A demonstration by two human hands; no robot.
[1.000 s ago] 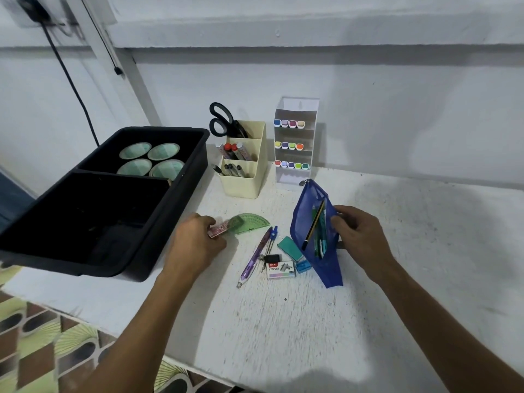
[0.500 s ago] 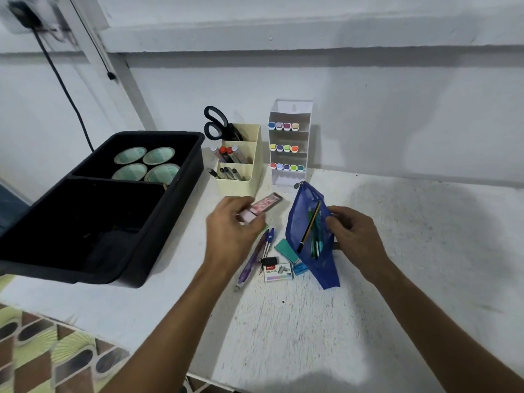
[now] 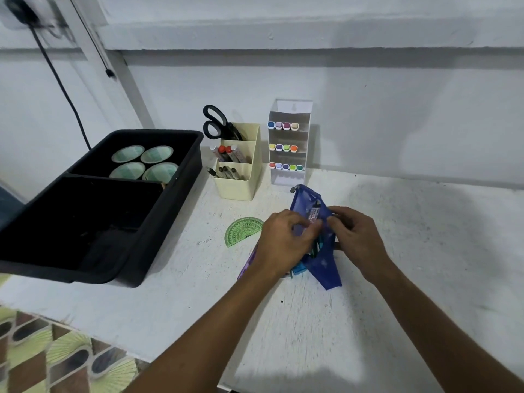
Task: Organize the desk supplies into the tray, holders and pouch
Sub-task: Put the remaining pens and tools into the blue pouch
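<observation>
Left hand point(image 3: 286, 241): over the mouth of the pouch, fingers curled and pinching a small pink ruler point(image 3: 314, 215) whose far end pokes into the opening.
Right hand point(image 3: 354, 236): on the other side of the pouch from the left hand, fingers curled on the edge of the mouth and gripping it.
Pouch point(image 3: 323, 268): blue mesh, lying on the white counter point(image 3: 397, 251) between the two hands, zipper pull at the far end; green and dark pens show inside it.
Protractor point(image 3: 243, 231): green half-circle, flat on the counter, near the pouch on the left-hand side.
Purple pen point(image 3: 248, 262): on the counter just beside the pouch, mostly hidden under the left wrist.
Small blue thing point(image 3: 299, 270): touching the near left edge of the pouch; what it is cannot be told.
Cream holder point(image 3: 238, 165): behind the pouch towards the wall, with markers in its front pockets and black scissors point(image 3: 217, 123) standing in the back one.
White marker rack point(image 3: 287, 143): just behind the pouch, against the wall, three rows of coloured caps.
Black tray point(image 3: 93, 205): well apart from the pouch, on the left-hand side, four tape rolls point(image 3: 143, 163) in its far compartment.
</observation>
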